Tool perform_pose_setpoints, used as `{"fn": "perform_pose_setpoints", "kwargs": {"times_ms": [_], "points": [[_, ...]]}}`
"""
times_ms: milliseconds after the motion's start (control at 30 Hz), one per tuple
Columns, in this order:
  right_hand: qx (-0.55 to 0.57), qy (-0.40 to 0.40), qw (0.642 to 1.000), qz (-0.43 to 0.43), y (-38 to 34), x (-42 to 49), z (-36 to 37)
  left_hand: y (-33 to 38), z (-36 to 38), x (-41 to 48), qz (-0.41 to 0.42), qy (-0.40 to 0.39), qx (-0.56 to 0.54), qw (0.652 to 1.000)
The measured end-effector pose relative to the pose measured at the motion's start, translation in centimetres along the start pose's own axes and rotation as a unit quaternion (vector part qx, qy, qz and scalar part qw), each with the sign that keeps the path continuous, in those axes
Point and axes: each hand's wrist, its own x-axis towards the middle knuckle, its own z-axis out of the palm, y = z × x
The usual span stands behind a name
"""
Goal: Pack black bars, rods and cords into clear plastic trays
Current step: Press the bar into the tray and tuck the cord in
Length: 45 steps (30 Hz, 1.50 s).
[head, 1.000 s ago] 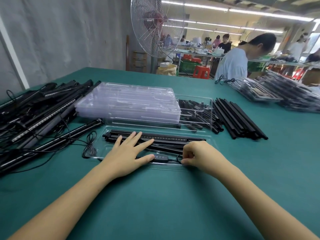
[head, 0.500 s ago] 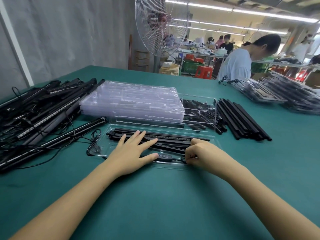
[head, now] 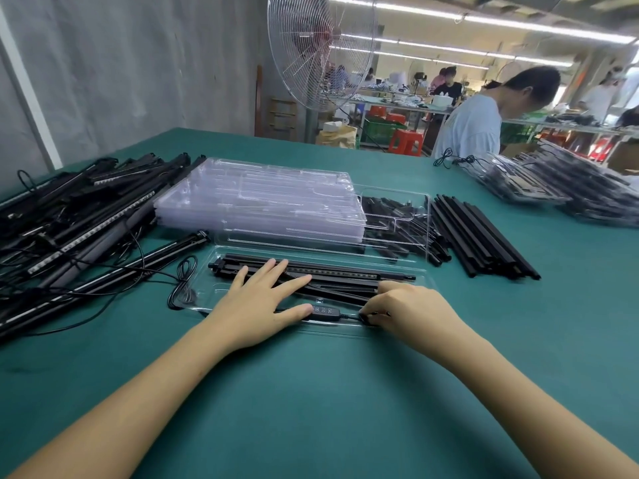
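Fingers: left (head: 273, 274) flat on bars (head: 345, 273); right (head: 380, 307) round cord (head: 349, 316)

a tray (head: 204, 299) lies on the table (head: 311, 392) nearest the person. bars (head: 345, 273) lie in it side by side, and a cord (head: 349, 316) with a switch (head: 323, 310) runs along its near edge. the left hand (head: 256, 305) rests flat on the bars in the tray's left half. the right hand (head: 411, 312) is at the tray's right end, its fingers (head: 373, 314) pinching the cord just right of the switch. a cord loop (head: 183, 285) lies across the tray's left end. behind the tray sits a stack of trays (head: 259, 205), and to its right a second tray (head: 427, 216) holds short rods (head: 390, 219). a bundle of rods (head: 480, 236) lies further right. a heap of bars (head: 69, 219) lies at the left, filled trays (head: 553, 188) lie at the far right, and a fan (head: 318, 46) stands behind the table.
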Motion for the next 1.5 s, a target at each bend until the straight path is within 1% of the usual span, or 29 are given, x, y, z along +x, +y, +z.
{"fn": "perform_pose_setpoints", "kwargs": {"times_ms": [133, 233, 300, 367, 433, 500, 567, 600, 633, 700, 733, 767, 800, 867, 900, 933, 967, 1033, 1067, 1100, 1133, 1167, 1200, 1233, 1300, 1367, 1433, 1467, 1500], "points": [[-0.016, -0.012, 1.000, -0.008, -0.2, -0.3, -0.3, -0.1, 0.0, -0.1, 0.001, 0.000, 0.006, 1.000], [-0.052, -0.049, 0.997, -0.029, -0.5, -0.2, -0.7, 0.0, 0.0, -0.1, 0.002, 0.001, 0.006, 1.000], [-0.054, -0.079, 0.995, -0.036, -0.4, 0.1, -1.3, 0.1, -0.1, -0.1, 0.002, 0.000, 0.005, 1.000], [-0.043, -0.105, 0.993, -0.036, -0.5, 0.5, -1.9, 0.1, -0.1, -0.2, 0.001, -0.002, 0.005, 1.000], [-0.023, -0.115, 0.993, -0.016, -0.6, 1.1, -2.7, 0.1, -0.1, -0.1, 0.002, -0.003, 0.004, 1.000], [0.072, -0.111, 0.991, 0.020, -0.3, 1.9, -3.9, 0.1, -0.1, -0.1, 0.004, -0.003, 0.005, 1.000], [0.182, -0.080, 0.978, 0.058, 0.5, 3.2, -5.1, 0.1, -0.1, -0.2, 0.006, 0.001, 0.003, 1.000], [0.216, -0.039, 0.973, 0.077, 1.1, 4.2, -5.8, 0.1, -0.1, -0.2, 0.008, 0.003, 0.003, 1.000], [0.227, 0.021, 0.969, 0.096, 1.9, 5.3, -6.4, 0.1, -0.2, -0.2, 0.009, 0.003, 0.004, 1.000], [0.170, 0.154, 0.966, 0.119, 4.1, 7.8, -7.5, 0.1, -0.2, -0.3, 0.010, 0.002, 0.003, 1.000], [0.115, 0.178, 0.968, 0.131, 5.3, 8.9, -7.9, 0.1, -0.2, -0.2, 0.011, 0.004, 0.004, 1.000], [0.064, 0.162, 0.974, 0.147, 6.4, 9.9, -8.2, 0.1, -0.2, -0.2, 0.012, 0.007, 0.005, 1.000], [0.033, 0.119, 0.979, 0.163, 7.3, 10.7, -8.3, 0.1, -0.2, -0.2, 0.013, 0.011, 0.003, 1.000], [0.031, 0.024, 0.978, 0.203, 8.4, 11.7, -7.6, 0.0, -0.2, -0.2, 0.018, 0.018, -0.004, 1.000], [0.043, -0.002, 0.974, 0.223, 8.6, 11.8, -7.0, 0.1, -0.2, -0.3, 0.022, 0.022, -0.009, 0.999], [0.052, 0.005, 0.972, 0.231, 8.6, 11.7, -6.4, 0.1, -0.2, -0.4, 0.028, 0.025, -0.017, 0.999], [0.049, 0.052, 0.972, 0.226, 8.3, 11.4, -6.0, 0.2, -0.3, -0.4, 0.031, 0.028, -0.025, 0.999], [0.025, 0.218, 0.958, 0.187, 7.6, 10.1, -5.8, 0.2, 0.0, -0.3, 0.037, 0.045, -0.032, 0.998], [0.025, 0.277, 0.946, 0.169, 7.3, 9.3, -5.9, 0.2, 0.0, -0.3, 0.044, 0.057, -0.031, 0.997], [0.032, 0.306, 0.938, 0.160, 7.1, 8.4, -6.3, 0.3, -0.1, -0.3, 0.050, 0.067, -0.027, 0.996], [0.044, 0.301, 0.939, 0.161, 6.9, 7.3, -6.7, 0.5, -0.4, -0.4, 0.055, 0.083, -0.026, 0.995], [0.060, 0.271, 0.947, 0.162, 6.7, 6.3, -7.1, 0.9, -0.7, -0.6, 0.069, 0.117, -0.025, 0.990], [0.076, 0.226, 0.959, 0.156, 6.4, 5.2, -7.3, 1.3, -1.2, -0.8, 0.106, 0.177, -0.013, 0.978], [0.096, 0.176, 0.969, 0.143, 6.2, 4.0, -7.5, 1.8, -1.6, -1.1, 0.160, 0.254, 0.019, 0.954], [0.141, 0.090, 0.978, 0.121, 5.4, 1.7, -7.5, 2.5, -2.2, -1.7, 0.268, 0.383, 0.106, 0.878], [0.148, 0.012, 0.984, 0.098, 4.8, -0.3, -6.4, 3.3, -2.4, -2.4, 0.311, 0.444, 0.152, 0.826], [0.106, -0.064, 0.989, 0.084, 4.2, -1.6, -3.9, 4.0, -2.4, -2.8, 0.318, 0.470, 0.136, 0.812], [0.087, -0.084, 0.989, 0.086, 4.0, -2.2, -2.5, 4.2, -2.4, -2.8, 0.303, 0.474, 0.122, 0.818], [0.079, -0.080, 0.990, 0.089, 3.9, -2.7, -1.3, 4.2, -2.5, -2.7, 0.273, 0.464, 0.116, 0.835]]}}
